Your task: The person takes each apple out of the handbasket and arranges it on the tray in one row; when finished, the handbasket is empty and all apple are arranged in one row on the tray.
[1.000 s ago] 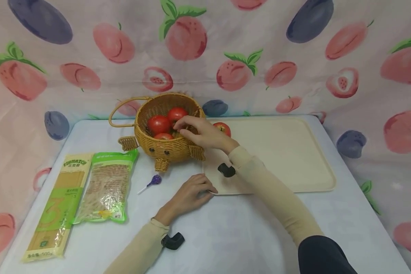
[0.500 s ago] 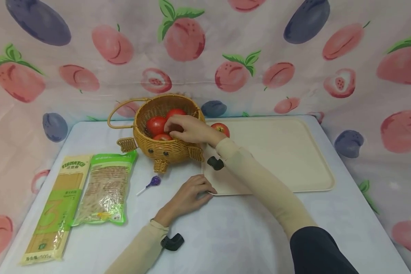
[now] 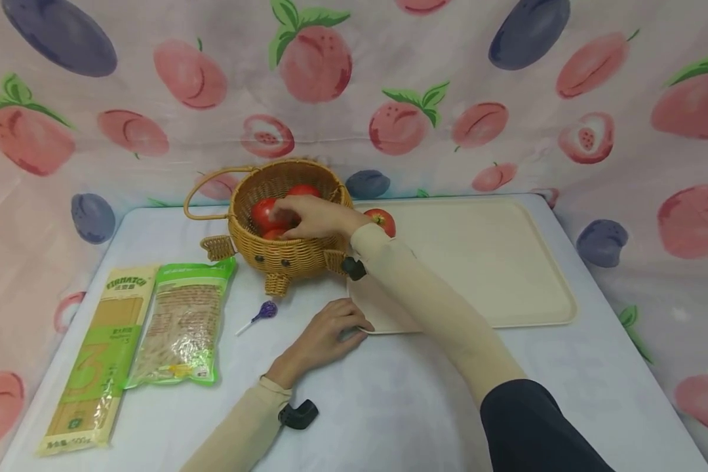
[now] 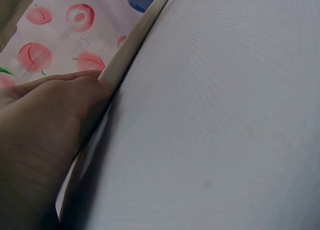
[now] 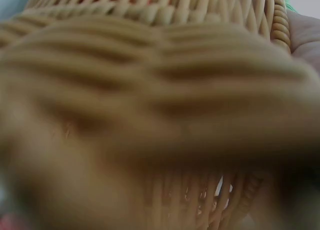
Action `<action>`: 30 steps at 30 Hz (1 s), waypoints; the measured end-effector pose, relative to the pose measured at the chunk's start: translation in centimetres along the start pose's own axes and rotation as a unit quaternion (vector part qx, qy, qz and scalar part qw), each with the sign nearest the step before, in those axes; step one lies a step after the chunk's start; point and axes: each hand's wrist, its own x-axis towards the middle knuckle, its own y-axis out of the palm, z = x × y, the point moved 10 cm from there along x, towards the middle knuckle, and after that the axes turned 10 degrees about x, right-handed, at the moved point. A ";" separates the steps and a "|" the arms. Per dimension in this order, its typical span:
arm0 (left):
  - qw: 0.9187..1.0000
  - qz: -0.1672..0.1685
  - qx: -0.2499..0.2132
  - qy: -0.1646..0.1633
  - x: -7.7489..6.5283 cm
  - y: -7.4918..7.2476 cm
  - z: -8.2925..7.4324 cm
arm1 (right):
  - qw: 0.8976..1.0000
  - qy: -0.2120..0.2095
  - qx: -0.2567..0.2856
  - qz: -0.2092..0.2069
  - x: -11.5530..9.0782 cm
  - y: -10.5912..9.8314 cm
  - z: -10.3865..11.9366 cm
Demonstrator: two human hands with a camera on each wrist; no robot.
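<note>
Currently, over the head camera, I see a person's right hand (image 3: pixel 318 216) reaching over the rim into a golden-brown, round wicker basket (image 3: pixel 301 259) with an animal face and a looped handle. Its fingers are bent downward among three glossy red round fruits: they overlap the left fruit (image 3: pixel 262 213), while the thumb is beside the front fruit (image 3: pixel 273 235). The back fruit (image 3: pixel 303 189) sits behind them. I cannot tell whether this hand has hold of anything, since its fingertips are partly hidden; my right wrist view is mostly blurred wicker.

Beside the basket, a cream, rectangular, round-cornered tray (image 3: pixel 478 262) lies on the white-covered table (image 3: pixel 419 406). One more red fruit (image 3: pixel 382 220) rests at its far left corner, partly behind the right sleeve. The person's left hand (image 3: pixel 327 331) holds the tray's near left corner, thumb and fingers close together at the rim.

To the left I see a purple-headed lollipop (image 3: pixel 265 309) on a white stick, a clear-and-green plastic bag (image 3: pixel 183 324) and a long, yellow-and-green spaghetti packet (image 3: pixel 100 360).
</note>
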 end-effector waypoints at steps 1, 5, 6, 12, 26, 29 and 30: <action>1.000 -0.002 0.000 0.001 0.0 0.0 0.0 | 1.000 0.006 0.000 0.004 0.2 0.1 -0.1; 1.000 -0.010 -0.005 0.007 0.0 0.0 0.0 | 1.000 0.022 -0.007 0.017 0.7 0.4 -0.4; 1.000 -0.012 -0.005 0.009 0.0 0.0 0.0 | 0.999 0.027 -0.011 0.021 0.8 0.5 -0.5; 1.000 -0.010 -0.004 0.008 0.0 0.2 -0.2 | 0.997 0.043 -0.037 0.045 1.4 1.2 -1.0; 1.000 0.000 -0.004 0.003 0.3 0.6 -0.3 | 0.992 0.060 -0.023 0.107 1.7 2.3 -1.9; 1.000 0.001 -0.002 0.004 0.3 0.6 -0.4 | 0.990 0.074 -0.031 0.119 1.5 2.3 -2.2; 1.000 0.000 0.000 0.006 0.4 0.6 -0.4 | 0.989 0.080 -0.037 0.122 1.5 2.3 -2.3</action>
